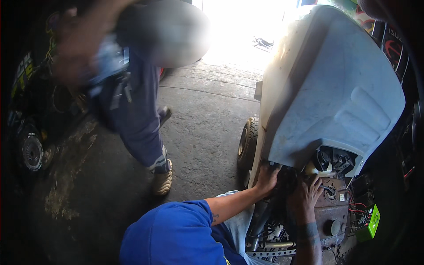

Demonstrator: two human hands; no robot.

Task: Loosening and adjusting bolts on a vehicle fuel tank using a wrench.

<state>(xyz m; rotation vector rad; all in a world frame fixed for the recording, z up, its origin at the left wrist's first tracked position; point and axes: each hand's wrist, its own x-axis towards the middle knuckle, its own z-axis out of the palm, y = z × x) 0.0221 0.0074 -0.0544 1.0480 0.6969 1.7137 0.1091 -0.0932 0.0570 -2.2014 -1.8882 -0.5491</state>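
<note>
My left hand (267, 180), reaching from a blue sleeve, has its fingers curled under the lower edge of a large grey-white body panel (335, 88); what they grip is hidden. My tattooed right hand (309, 194) is bent at the fingers beside a short metal piece (327, 189) on top of a rusty brown housing (333, 212); what it holds is unclear. Just above sit a pale reservoir (317, 170) and a black component (342, 161). A dark tube (258, 227) and a perforated metal strip (271, 254) lie below my hands.
A co-worker in dark trousers (137, 128) stands at the left, arms blurred. A wheel (247, 143) is beside the panel. A green device (370, 223) with red leads is at the right. Dark machinery with a metal disc (32, 150) lines the left. Concrete floor (198, 115) runs toward a bright doorway.
</note>
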